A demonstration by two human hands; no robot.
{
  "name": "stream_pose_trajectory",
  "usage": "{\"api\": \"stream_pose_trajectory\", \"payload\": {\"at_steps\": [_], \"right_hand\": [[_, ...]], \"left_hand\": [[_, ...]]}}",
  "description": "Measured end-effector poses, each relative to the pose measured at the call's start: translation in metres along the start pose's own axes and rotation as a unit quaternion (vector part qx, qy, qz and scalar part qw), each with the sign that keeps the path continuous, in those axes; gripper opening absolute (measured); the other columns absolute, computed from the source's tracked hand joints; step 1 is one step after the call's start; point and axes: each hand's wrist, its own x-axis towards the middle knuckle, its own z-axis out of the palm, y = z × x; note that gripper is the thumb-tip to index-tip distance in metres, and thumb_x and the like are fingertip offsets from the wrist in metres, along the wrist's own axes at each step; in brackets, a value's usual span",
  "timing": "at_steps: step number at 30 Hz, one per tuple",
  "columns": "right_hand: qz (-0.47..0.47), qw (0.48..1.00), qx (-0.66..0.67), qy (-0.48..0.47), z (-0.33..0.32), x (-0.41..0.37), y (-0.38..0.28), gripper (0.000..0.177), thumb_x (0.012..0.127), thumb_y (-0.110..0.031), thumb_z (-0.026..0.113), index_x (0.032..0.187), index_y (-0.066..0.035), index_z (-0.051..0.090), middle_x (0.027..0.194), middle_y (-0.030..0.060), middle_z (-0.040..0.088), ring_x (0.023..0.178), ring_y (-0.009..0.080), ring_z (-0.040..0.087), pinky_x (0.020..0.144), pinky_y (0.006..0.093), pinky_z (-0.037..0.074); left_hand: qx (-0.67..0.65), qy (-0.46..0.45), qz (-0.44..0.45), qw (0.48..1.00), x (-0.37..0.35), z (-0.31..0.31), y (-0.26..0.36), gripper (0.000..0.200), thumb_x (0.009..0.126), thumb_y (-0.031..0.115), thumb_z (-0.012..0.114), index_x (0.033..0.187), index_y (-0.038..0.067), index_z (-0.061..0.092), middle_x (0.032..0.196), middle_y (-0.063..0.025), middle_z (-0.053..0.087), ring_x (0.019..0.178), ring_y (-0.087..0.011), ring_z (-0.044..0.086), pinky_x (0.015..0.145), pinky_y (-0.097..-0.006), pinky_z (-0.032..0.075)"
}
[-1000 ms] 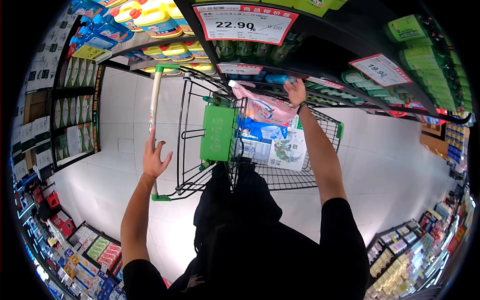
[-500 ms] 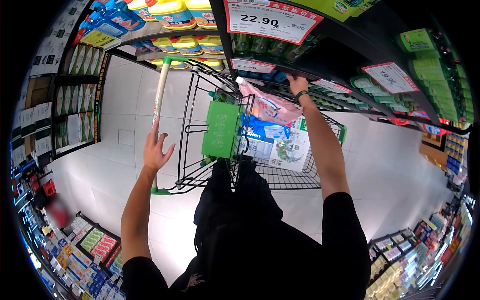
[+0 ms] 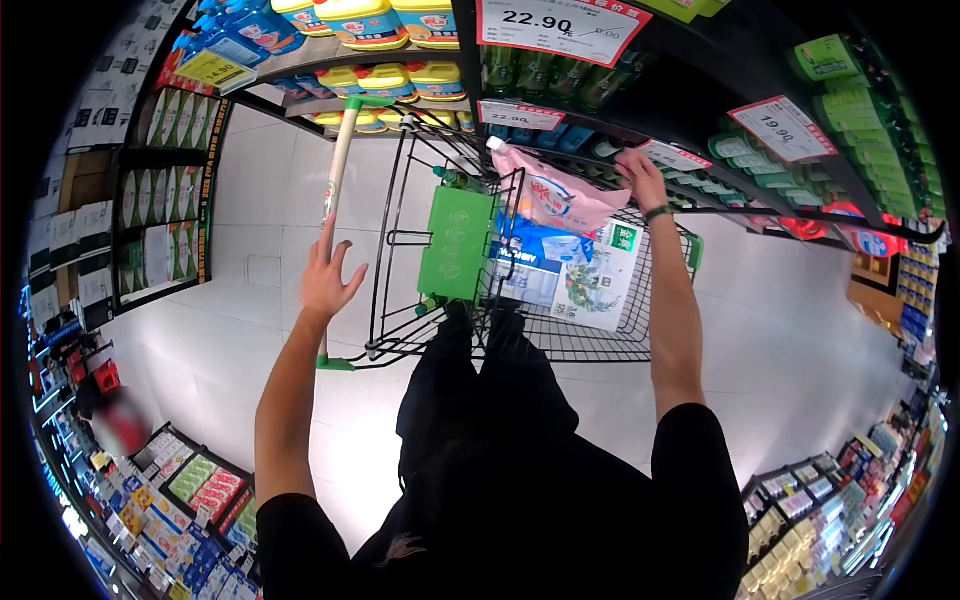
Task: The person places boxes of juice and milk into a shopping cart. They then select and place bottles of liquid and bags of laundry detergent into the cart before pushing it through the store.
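Observation:
My left hand [image 3: 328,285] rests over the pale handle bar [image 3: 338,178] of a black wire shopping cart [image 3: 385,240], thumb and fingers spread apart. My right hand [image 3: 643,182], with a dark band at the wrist, is at the lower shelf's front edge. Its loosely bent fingers reach the left end of a price tag [image 3: 676,155], close to a dark green bottle [image 3: 607,149], and nothing shows in them. Below that hand, in the cart, lie a pink refill pouch [image 3: 560,193] with a white cap, a blue package [image 3: 540,242] and a white printed box [image 3: 600,280].
A green panel [image 3: 457,245] forms the cart's seat flap. Yellow-capped jugs [image 3: 362,25] and blue bottles [image 3: 240,32] line the shelves ahead. Green bottles [image 3: 548,75] stand behind a large price sign [image 3: 560,28]. Other stocked shelves [image 3: 160,190] stand at the left, with pale floor tiles between.
My right hand has drawn back from the shelf's dark gap and shifted right along its edge. My left hand stays at the handle. The whole view has shifted slightly.

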Motion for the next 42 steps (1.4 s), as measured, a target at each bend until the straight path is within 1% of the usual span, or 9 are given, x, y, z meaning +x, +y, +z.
{"api": "stream_pose_trajectory", "payload": {"at_steps": [6,8,13,20,24,30,35,38,42], "right_hand": [[-0.095,0.964,0.034,0.246,0.01,-0.163,0.091,0.023,0.1,-0.017,0.06,0.115,-0.001,0.066,0.104,0.0106,0.073,0.098,0.0181,0.069,0.086,0.0305,0.053],[-0.119,0.964,-0.008,0.236,0.029,-0.225,0.157,0.017,0.099,-0.015,0.06,0.1,0.0,0.069,0.099,0.0087,0.074,0.091,0.0174,0.069,0.084,0.0299,0.053],[-0.097,0.943,-0.228,0.222,0.111,-0.361,0.204,0.015,0.095,-0.017,0.064,0.103,-0.007,0.071,0.101,0.0103,0.074,0.095,0.0231,0.07,0.082,0.036,0.053],[-0.133,0.827,-0.533,0.116,0.201,-0.396,0.234,0.023,0.091,-0.032,0.065,0.094,-0.012,0.075,0.104,0.0114,0.073,0.113,0.0324,0.062,0.107,0.0547,0.037],[-0.067,0.854,-0.514,0.046,0.198,-0.41,0.23,0.027,0.092,-0.035,0.063,0.099,-0.013,0.076,0.108,0.0135,0.072,0.119,0.0339,0.059,0.108,0.0547,0.037],[-0.109,0.837,-0.536,-0.016,0.188,-0.431,0.236,0.031,0.094,-0.035,0.063,0.113,-0.014,0.072,0.12,0.013,0.069,0.125,0.0337,0.055,0.112,0.0546,0.034],[-0.131,0.852,-0.507,0.017,0.184,-0.447,0.259,0.029,0.091,-0.026,0.067,0.117,-0.013,0.071,0.128,0.0145,0.064,0.136,0.0361,0.046,0.117,0.0515,0.032],[-0.212,0.818,-0.497,0.197,0.172,-0.459,0.281,0.03,0.088,-0.014,0.069,0.118,-0.008,0.068,0.131,0.0186,0.061,0.134,0.0387,0.048,0.115,0.0468,0.035],[-0.172,0.849,-0.425,0.264,0.139,-0.476,0.262,0.029,0.088,-0.011,0.067,0.117,-0.007,0.067,0.13,0.0198,0.062,0.129,0.0407,0.052,0.111,0.0487,0.039]], "left_hand": [[-0.038,0.045,-0.039,0.998,-0.002,0.006,-0.003,0.068,0.087,0.039,0.071,0.148,0.02,0.047,0.167,-0.0133,0.018,0.128,-0.0379,0.056,0.085,-0.0413,0.058],[-0.033,0.044,-0.027,0.998,-0.003,0.005,-0.003,0.068,0.088,0.04,0.07,0.149,0.021,0.047,0.167,-0.0141,0.018,0.128,-0.038,0.056,0.085,-0.0413,0.057],[-0.017,0.058,0.025,0.998,-0.015,0.007,-0.012,0.067,0.088,0.043,0.069,0.149,0.023,0.047,0.168,-0.0175,0.013,0.119,-0.0378,0.06,0.087,-0.0426,0.057],[-0.054,0.018,0.035,0.998,-0.049,0.019,-0.025,0.061,0.081,0.017,0.076,0.138,0.019,0.053,0.166,-0.0248,0.003,0.12,-0.0438,0.057,0.09,-0.0456,0.056],[-0.092,0.067,0.066,0.991,-0.067,0.024,-0.03,0.06,0.079,0.012,0.078,0.133,0.018,0.055,0.166,-0.0249,0.005,0.117,-0.0435,0.058,0.091,-0.0466,0.055],[-0.13,0.099,0.061,0.985,-0.083,0.024,-0.03,0.059,0.079,0.019,0.08,0.133,0.017,0.056,0.166,-0.0244,0.008,0.114,-0.0414,0.059,0.088,-0.0457,0.055],[-0.133,0.109,0.042,0.984,-0.086,0.024,-0.018,0.053,0.081,0.027,0.078,0.129,0.015,0.058,0.166,-0.0226,0.009,0.111,-0.0398,0.06,0.085,-0.0461,0.056],[-0.135,0.109,0.027,0.984,-0.088,0.032,-0.016,0.05,0.083,0.027,0.076,0.127,0.013,0.059,0.166,-0.0206,0.01,0.108,-0.0388,0.06,0.082,-0.0466,0.056],[-0.158,0.068,-0.013,0.985,-0.092,0.026,0.002,0.041,0.084,0.019,0.072,0.122,0.01,0.061,0.167,-0.0152,0.016,0.106,-0.0371,0.064,0.081,-0.0452,0.056]]}}
